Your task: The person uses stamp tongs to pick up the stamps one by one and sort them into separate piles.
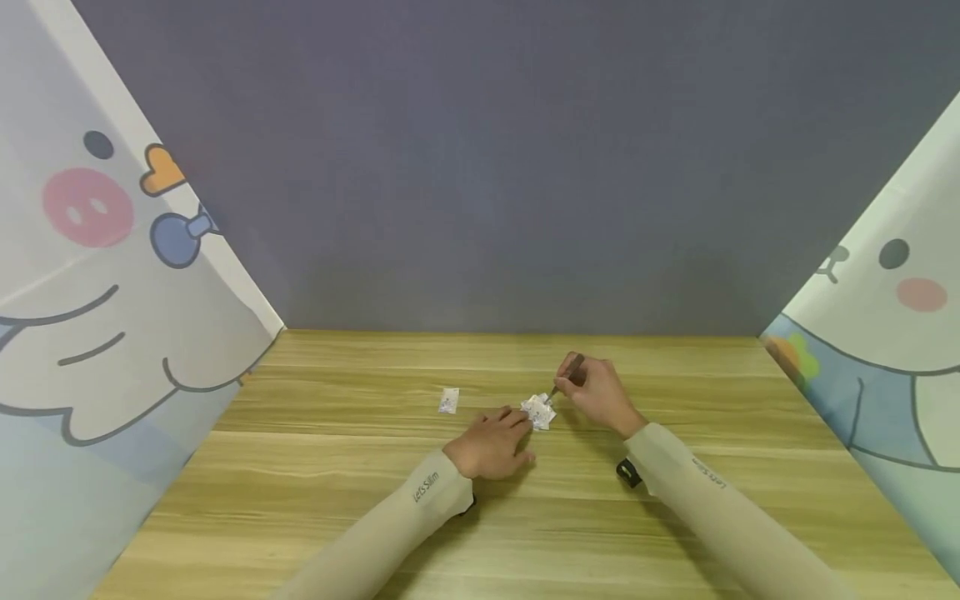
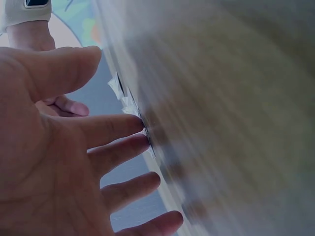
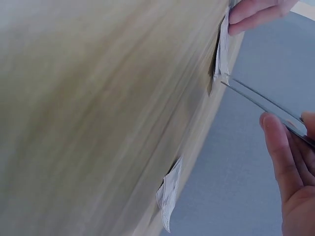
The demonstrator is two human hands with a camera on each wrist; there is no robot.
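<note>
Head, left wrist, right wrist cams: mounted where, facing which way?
Head: on the head, facing forward and down over the wooden tabletop; shows left hand, right hand and sleeves.
Left wrist: on that wrist, looking past the left hand along the tabletop; right hand partly shows beyond.
Right wrist: on that wrist, looking along the tabletop, grey wall behind; shows part of each hand, the right holding tweezers.
Shared: both wrist views catch white slips.

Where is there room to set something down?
Bare tabletop lies left of the lone white piece, between the sleeves, and from the right sleeve to the right cartoon panel. It's crowded at the white pile, between the left hand and the tweezers in the right hand, with another white bunch nearby.
</note>
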